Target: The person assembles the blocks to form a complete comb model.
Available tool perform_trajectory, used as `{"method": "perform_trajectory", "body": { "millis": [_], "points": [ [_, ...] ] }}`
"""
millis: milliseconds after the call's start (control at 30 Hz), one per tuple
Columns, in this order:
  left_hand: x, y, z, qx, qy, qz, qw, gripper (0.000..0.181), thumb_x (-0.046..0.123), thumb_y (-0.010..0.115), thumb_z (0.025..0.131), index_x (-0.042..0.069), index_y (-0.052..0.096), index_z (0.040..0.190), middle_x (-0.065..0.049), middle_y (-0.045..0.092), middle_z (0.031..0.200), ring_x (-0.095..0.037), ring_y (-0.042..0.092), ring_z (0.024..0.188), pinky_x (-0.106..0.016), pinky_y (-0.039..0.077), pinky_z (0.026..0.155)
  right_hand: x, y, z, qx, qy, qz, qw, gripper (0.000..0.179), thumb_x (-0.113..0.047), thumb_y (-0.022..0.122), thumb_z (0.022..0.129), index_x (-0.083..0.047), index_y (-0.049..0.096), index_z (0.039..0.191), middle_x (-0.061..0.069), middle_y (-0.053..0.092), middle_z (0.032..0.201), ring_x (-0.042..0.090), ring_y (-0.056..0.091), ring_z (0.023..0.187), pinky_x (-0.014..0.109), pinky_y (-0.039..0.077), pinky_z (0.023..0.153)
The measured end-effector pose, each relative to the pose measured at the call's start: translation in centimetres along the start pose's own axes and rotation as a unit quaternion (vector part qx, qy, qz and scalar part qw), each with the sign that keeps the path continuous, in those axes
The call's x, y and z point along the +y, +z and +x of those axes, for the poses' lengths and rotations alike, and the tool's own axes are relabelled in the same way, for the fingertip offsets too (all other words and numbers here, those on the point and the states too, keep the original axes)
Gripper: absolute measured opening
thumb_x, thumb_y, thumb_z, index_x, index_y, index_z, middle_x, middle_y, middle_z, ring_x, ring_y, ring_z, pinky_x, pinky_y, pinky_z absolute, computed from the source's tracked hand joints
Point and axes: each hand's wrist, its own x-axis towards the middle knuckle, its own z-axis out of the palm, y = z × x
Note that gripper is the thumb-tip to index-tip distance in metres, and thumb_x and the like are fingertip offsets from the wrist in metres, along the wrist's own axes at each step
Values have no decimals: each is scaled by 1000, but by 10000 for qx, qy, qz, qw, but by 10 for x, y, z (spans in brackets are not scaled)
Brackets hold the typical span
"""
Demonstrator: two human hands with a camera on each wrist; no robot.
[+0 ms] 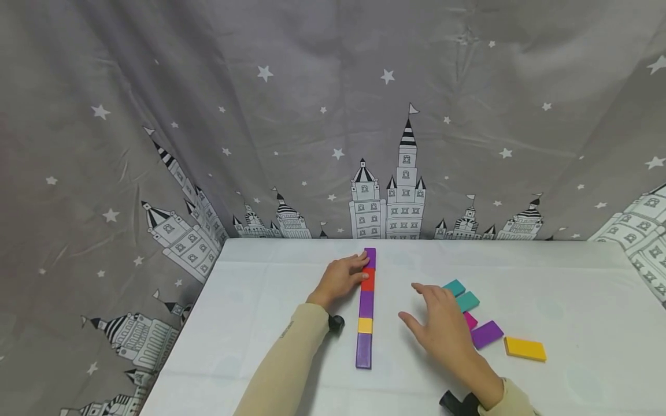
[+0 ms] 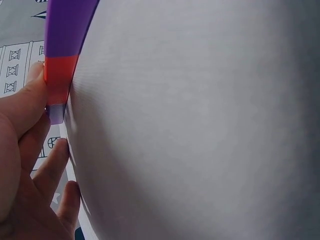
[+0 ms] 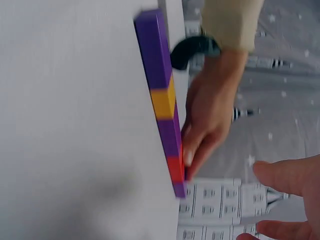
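Firstly, one tan sleeve, near and to the left of the row of blocks on the white table. Next, one left hand, touching the left side of the row towards its far end; thumb at the red block, a finger at the far purple block, digits mostly extended, not wrapped round anything. Item, the row itself: five pieces end to end, running from far to near as purple, red, the middle purple block, the short yellow block and the near purple block. Risk, by judgement: uneven sideways pressure from thumb or finger could push the far pieces out of line or part a joint. Then one right hand, to the right of the row and clear of it; thumb and fingers spread wide, nothing held. Risk: a low sweep of this wrist might scatter what lies beside it. Lastly, loose pieces farther right of the row: two teal blocks, a pink block partly hidden by the right hand, a loose purple block, and rightmost a loose yellow block.
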Motion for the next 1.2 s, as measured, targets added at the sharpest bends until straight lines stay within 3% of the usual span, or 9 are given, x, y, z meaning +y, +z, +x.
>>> {"method": "perform_trajectory", "body": {
  "millis": [233, 400, 667, 1200],
  "points": [
    [-1, 1, 0, 18, 82, 44, 10000, 49, 24, 69, 96, 12, 58, 142, 3, 49, 152, -24, 45, 141, -53, 29, 118, 25, -9, 9, 274, 187, 534, 9980, 62, -24, 83, 83, 5, 58, 132, 20, 66, 118, 41, 53, 114, 55, 51, 91],
    [-1, 1, 0, 11, 46, 75, 10000, 49, 25, 69, 96, 13, 58, 142, 4, 48, 152, -24, 44, 142, -53, 28, 118, 38, -15, 14, 226, 359, 572, 9975, 61, -24, 81, 86, 6, 57, 133, 24, 63, 125, 43, 50, 118, 59, 47, 98],
    [-3, 3, 0, 42, 63, 97, 9999, 49, 25, 69, 95, 12, 59, 141, 4, 49, 152, -23, 44, 141, -53, 29, 118, 58, -26, 22, 257, 484, 560, 9969, 62, -24, 78, 87, 8, 55, 135, 30, 61, 124, 47, 48, 116, 62, 46, 95],
    [-3, 2, 0, 58, 66, -14, 10000, 49, 24, 70, 95, 12, 59, 141, 3, 49, 151, -24, 44, 141, -53, 29, 118, 83, -26, 34, -332, 686, 63, 9971, 70, -32, 79, 85, 13, 55, 131, 33, 62, 123, 51, 51, 112, 62, 50, 88]
  ]
}}
